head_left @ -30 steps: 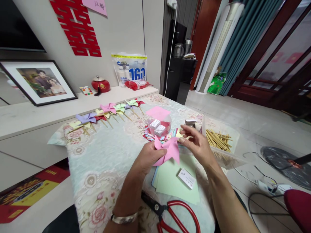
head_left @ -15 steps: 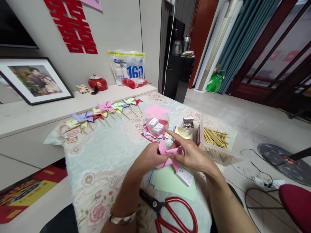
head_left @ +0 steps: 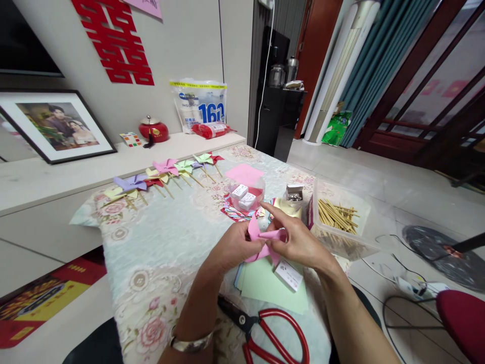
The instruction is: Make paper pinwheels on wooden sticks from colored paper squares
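A pink paper pinwheel (head_left: 254, 230) is pinched between my two hands above the table, its blades folded in toward the centre. My left hand (head_left: 235, 247) grips it from the left with thumb and fingers. From the right, my right hand (head_left: 299, 241) presses the thumb near the centre, with the index finger stretched out. Just below lie green paper sheets (head_left: 261, 288) and a small white box (head_left: 288, 275). Red-handled scissors (head_left: 280, 323) rest nearer to me. Whether a pin sits at the pinwheel's centre is hidden by my fingers.
Finished pinwheels on sticks (head_left: 166, 169) lie along the table's far left edge. A clear round container (head_left: 258, 196) holds small white boxes. To the right stand an open box of metal pins (head_left: 294, 194) and a plastic bin (head_left: 341, 237) of wooden sticks.
Both hands keep their hold on the pink pinwheel with hardly any movement. The view has shifted very slightly.
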{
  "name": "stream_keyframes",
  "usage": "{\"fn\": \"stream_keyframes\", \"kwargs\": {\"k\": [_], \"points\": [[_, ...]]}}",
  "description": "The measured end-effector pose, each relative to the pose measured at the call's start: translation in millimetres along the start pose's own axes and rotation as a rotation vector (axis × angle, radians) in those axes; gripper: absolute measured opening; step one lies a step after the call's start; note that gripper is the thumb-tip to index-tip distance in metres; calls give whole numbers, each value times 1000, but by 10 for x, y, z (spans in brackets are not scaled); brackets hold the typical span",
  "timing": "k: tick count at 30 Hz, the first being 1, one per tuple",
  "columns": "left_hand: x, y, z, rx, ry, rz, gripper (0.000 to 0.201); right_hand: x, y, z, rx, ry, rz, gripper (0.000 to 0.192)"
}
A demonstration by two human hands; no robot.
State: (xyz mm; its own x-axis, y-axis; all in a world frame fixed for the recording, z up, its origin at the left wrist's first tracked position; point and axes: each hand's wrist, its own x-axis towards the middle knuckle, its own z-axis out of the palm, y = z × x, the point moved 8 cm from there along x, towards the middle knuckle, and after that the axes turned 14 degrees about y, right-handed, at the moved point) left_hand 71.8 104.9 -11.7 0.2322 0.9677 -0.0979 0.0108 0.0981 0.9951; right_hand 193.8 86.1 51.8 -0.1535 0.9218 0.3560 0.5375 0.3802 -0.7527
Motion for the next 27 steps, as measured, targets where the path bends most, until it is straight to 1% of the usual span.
{"fn": "stream_keyframes", "kwargs": {"k": [5,8,11,14,17,19,21,27], "points": [[-21,130,28,-273,-23,-68,33,28,80,-18,214,44,122,87],[-16,166,-32,-397,23,-77,27,50,127,-34,364,88,211,86],[-15,169,-51,-468,49,-71,24,77,173,-57,472,183,276,85],[-37,190,61,-505,-9,-75,33,90,222,-87,513,313,299,84],[-60,265,193,-549,-42,-39,46,87,255,-95,532,407,292,82],[-55,295,236,-581,-7,-23,49,83,261,-85,556,438,284,82],[-39,294,256,-599,42,-27,49,83,254,-69,587,449,277,83],[-11,248,183,-599,209,-34,48,87,212,-35,593,438,270,81]]}}
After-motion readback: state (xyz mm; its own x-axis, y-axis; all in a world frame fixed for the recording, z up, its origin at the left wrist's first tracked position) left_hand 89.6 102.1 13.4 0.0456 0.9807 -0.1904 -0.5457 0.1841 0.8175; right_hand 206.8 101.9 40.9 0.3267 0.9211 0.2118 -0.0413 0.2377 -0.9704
